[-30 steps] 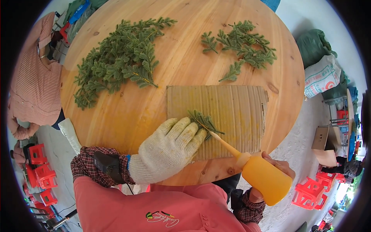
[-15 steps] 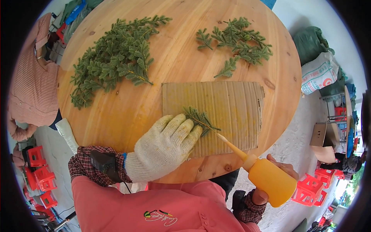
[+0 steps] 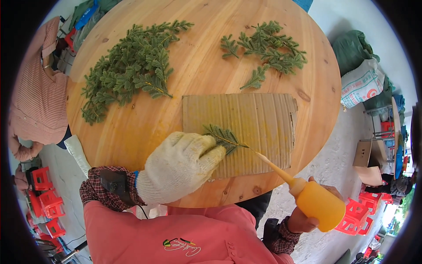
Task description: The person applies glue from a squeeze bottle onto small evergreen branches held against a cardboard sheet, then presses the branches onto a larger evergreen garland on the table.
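Note:
My left hand (image 3: pixel 178 165), in a white knit glove, is closed with its fingertips on a small green conifer sprig (image 3: pixel 224 138). The sprig's bare stem end points right, over a sheet of ribbed brown cardboard (image 3: pixel 259 116) stained yellow. Bare-skinned, my right hand (image 3: pixel 303 220) is wrapped round a yellow squeeze bottle (image 3: pixel 320 207). Its long narrow nozzle slants up and left, and the tip sits close to the stem end; whether they touch I cannot tell.
On the round wooden table (image 3: pixel 202 53) lie a large heap of conifer sprigs (image 3: pixel 127 66) at left and a smaller group (image 3: pixel 274 48) at right. Another person (image 3: pixel 41 97) in a striped top is beyond the left edge. Red stools (image 3: pixel 50 202), sacks (image 3: pixel 362 83) and a cardboard box (image 3: pixel 368 163) stand around.
My right hand and the bottle have shifted a little to the right. My left hand has slid slightly left, the sprig moving with it.

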Demonstrator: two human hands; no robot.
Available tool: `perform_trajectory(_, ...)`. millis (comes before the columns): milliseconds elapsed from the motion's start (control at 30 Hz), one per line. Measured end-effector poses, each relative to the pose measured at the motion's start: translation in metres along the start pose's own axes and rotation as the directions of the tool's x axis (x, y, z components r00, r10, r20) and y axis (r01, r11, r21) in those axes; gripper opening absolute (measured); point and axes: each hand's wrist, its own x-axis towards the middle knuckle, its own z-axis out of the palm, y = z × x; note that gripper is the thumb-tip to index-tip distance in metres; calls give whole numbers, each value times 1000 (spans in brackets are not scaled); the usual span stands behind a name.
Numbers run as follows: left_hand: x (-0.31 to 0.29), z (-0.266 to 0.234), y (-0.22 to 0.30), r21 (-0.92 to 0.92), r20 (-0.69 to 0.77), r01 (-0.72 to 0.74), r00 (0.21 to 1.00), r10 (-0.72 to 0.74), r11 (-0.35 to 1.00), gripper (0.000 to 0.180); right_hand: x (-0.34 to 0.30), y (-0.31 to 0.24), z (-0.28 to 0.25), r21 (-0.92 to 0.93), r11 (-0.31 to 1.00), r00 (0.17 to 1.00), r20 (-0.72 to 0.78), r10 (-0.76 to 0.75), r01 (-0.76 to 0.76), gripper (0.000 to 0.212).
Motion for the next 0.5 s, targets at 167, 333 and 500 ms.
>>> perform_trajectory(167,22,-20,-2,36,-182,58,982,-50,998,43,7,9,3,380,909,982,-3,188,-172,73)
perform_trajectory(333,26,-5,-10,-6,-75,-30,997,29,1000,41,6,27,24,786,478,872,152,466,-392,62)
perform_trajectory(500,29,-44,-30,332,-100,240,970,-219,912,31,8,38,38,854,278,844,287,454,-440,56)
